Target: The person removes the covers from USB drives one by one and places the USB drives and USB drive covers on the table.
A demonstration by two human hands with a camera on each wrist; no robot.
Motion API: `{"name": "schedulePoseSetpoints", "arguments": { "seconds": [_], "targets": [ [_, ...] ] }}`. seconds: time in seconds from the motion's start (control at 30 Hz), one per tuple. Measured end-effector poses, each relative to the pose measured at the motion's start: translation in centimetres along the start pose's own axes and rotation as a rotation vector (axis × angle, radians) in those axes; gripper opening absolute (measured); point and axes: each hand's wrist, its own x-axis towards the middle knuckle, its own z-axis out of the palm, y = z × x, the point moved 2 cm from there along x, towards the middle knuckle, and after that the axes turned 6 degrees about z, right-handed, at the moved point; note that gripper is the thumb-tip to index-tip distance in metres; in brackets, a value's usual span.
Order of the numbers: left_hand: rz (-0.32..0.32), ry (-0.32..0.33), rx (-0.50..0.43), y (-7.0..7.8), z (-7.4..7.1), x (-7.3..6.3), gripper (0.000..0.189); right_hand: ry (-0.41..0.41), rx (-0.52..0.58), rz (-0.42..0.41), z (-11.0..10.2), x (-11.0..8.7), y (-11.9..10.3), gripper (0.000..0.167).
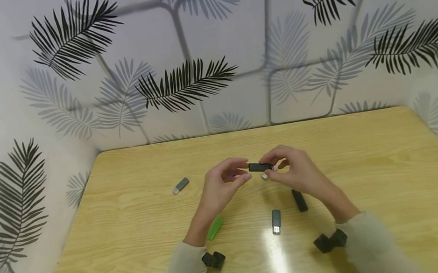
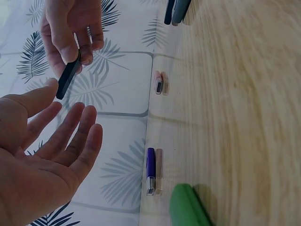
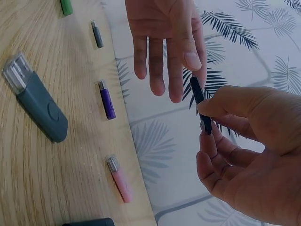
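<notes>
My right hand point(image 1: 297, 171) pinches a slim black USB stick point(image 1: 258, 167) between thumb and fingers, holding it up above the table. Close by the stick's free end is my left hand point(image 1: 219, 187), its fingers spread and loosely bent; the thumb tip lies right at that end in the left wrist view. Behind the hands lie a purple USB stick point(image 2: 151, 169) and a pink USB stick point(image 3: 120, 181), both with clear or metal plug ends, mostly covered by the hands in the head view.
On the wooden table point(image 1: 112, 247) lie a grey USB stick point(image 1: 181, 185) at the left, a green one point(image 1: 215, 228) by the left wrist, another grey one point(image 1: 276, 222) in front and a black one point(image 1: 299, 200) under the right forearm. A leaf-patterned wall covering point(image 1: 225, 36) stands behind.
</notes>
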Motion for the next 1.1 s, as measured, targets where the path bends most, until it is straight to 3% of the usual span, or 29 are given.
{"name": "schedulePoseSetpoints", "arguments": {
  "seconds": [0.5, 1.1],
  "targets": [
    [0.039, -0.012, -0.012, 0.5, -0.2, 0.1, 0.02, -0.013, 0.052, -0.028, 1.0, -0.2, -0.4, 0.024],
    [0.073, -0.053, -0.041, 1.5, -0.7, -0.6, 0.015, -0.02, 0.043, -0.176, 0.9, -1.0, -1.3, 0.026]
  ]
}}
